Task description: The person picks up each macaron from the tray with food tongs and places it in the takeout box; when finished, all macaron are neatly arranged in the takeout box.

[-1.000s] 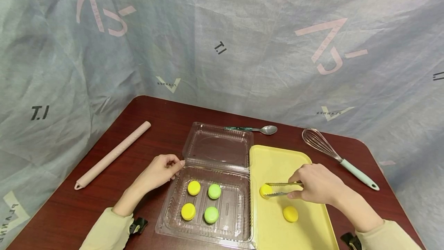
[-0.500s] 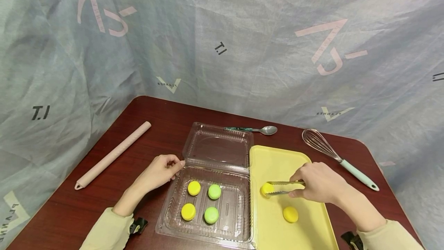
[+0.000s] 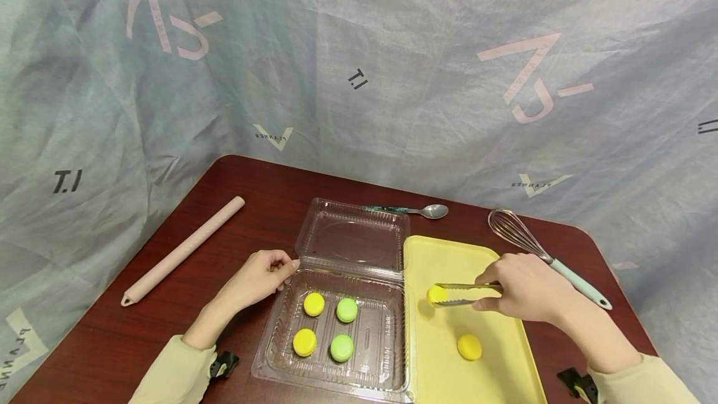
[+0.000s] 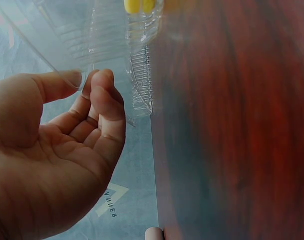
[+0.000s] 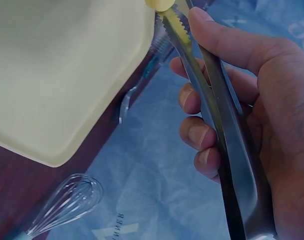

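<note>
Tongs [image 5: 236, 150] in the right hand [image 5: 286, 100], gripped firmly: thumb set against one arm, fingers curled round the other, presumably so a squeeze works both arms at once. Serrated tips hold a yellow macaron [image 3: 434, 295] by its sides over the yellow tray [image 3: 449, 260], near the tray's container side; a shadow beneath suggests it is off the surface. Tips at the sides probably spare the faces and keep fingers off it. Loose yellow macaron [image 3: 469, 346] lies nearer the person on the same tray, apart from the tongs. Left hand [image 3: 259, 279] at the hinge corner of the clear container [image 3: 381, 329], thumb and forefinger pinching the plastic edge, remaining fingers curled; likely a steadying hold, the thin plastic looking light enough to skid. Container open, lid [image 3: 353, 239] lying back on the far side, leaving the base uncovered. Inside, a yellow pair [image 3: 314, 304] towards the left and a green pair [image 3: 341, 347] beside it, spaced apart in rows, perhaps to avoid rubbing; right part of the base bare. Tray sits right alongside the container, which would make any carry short; contact between them cannot be told. Rolling pin [image 3: 185, 248], spoon [image 3: 434, 211] and whisk [image 3: 518, 235] lie about the outskirts, untouched, seemingly out of the hands' way.
</note>
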